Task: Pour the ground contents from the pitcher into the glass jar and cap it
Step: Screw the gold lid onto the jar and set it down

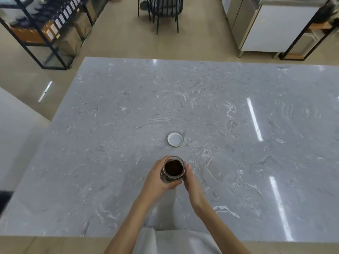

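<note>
A glass jar (173,168) stands upright on the grey marble table (110,125), uncapped, with dark brown grounds visible through its mouth. My left hand (157,177) wraps around the jar's left side and front. Against its right side rests my right hand (190,178), fingers flat along the glass. The jar's round lid (175,139) lies on the table a short way beyond the jar, its white inside facing up. No pitcher is in view.
The table's near edge runs just below my forearms. Beyond the far edge are a black metal shelf (45,33) with boxes at the left, a black chair (165,10) in the middle and a steel cabinet (271,28) at the right.
</note>
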`<act>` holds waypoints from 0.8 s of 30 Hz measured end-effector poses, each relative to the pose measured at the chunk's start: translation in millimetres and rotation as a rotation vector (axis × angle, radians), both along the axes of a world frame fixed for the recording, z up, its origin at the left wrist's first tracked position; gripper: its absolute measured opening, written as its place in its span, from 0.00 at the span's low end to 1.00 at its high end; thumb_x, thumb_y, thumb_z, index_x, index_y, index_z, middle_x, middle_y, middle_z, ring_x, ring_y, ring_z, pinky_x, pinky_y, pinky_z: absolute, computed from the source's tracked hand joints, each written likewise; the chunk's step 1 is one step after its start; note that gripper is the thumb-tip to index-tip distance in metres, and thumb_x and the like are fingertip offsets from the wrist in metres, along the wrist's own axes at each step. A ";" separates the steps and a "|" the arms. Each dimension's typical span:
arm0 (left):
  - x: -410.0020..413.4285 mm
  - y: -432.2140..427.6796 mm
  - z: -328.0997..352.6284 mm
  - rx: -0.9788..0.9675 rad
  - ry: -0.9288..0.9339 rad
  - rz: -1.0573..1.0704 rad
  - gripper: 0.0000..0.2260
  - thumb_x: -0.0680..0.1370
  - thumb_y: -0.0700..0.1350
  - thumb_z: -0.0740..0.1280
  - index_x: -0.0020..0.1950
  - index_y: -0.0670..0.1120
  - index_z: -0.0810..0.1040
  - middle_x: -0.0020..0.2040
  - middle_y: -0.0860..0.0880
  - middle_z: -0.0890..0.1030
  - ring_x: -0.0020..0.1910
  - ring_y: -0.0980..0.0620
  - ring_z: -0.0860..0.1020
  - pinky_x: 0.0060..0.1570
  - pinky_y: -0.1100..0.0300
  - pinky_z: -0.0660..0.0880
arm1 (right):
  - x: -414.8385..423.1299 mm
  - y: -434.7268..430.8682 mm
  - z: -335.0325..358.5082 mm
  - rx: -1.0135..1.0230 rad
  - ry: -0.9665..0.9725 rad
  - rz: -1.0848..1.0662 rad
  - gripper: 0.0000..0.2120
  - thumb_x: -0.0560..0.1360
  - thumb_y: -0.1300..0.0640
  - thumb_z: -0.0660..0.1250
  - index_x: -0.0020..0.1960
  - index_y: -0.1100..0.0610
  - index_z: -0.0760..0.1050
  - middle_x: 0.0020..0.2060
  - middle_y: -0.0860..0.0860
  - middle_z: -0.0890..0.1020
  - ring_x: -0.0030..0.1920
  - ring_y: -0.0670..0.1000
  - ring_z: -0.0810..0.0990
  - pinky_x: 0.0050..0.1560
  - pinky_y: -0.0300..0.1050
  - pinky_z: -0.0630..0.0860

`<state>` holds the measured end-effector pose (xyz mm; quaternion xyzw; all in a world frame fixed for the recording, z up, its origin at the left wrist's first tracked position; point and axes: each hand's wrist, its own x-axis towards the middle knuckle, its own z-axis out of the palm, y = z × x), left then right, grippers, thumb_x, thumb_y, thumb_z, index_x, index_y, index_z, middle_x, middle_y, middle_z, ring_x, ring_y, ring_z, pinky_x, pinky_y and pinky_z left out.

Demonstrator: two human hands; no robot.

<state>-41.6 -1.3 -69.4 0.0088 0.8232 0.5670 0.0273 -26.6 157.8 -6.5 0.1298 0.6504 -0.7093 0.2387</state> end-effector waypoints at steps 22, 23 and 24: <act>-32.0 -71.6 5.3 -0.054 0.005 -0.005 0.36 0.62 0.69 0.79 0.66 0.77 0.68 0.65 0.74 0.74 0.66 0.71 0.73 0.63 0.78 0.65 | -172.6 -33.4 24.1 1.170 0.244 0.668 0.35 0.78 0.43 0.67 0.78 0.55 0.59 0.72 0.58 0.70 0.71 0.61 0.69 0.68 0.55 0.69; -31.8 -71.8 5.2 -0.057 -0.001 -0.004 0.36 0.62 0.69 0.79 0.66 0.78 0.67 0.65 0.75 0.73 0.66 0.71 0.73 0.63 0.78 0.65 | -177.5 -38.8 15.7 1.191 0.235 0.707 0.39 0.76 0.43 0.70 0.79 0.53 0.55 0.73 0.58 0.67 0.72 0.63 0.67 0.68 0.56 0.69; -31.4 -72.1 4.9 -0.056 -0.007 -0.003 0.36 0.62 0.67 0.80 0.66 0.78 0.67 0.65 0.75 0.73 0.66 0.71 0.72 0.63 0.78 0.65 | -180.4 -42.7 5.9 1.205 0.220 0.745 0.43 0.75 0.43 0.72 0.80 0.50 0.52 0.75 0.59 0.64 0.73 0.64 0.64 0.69 0.58 0.69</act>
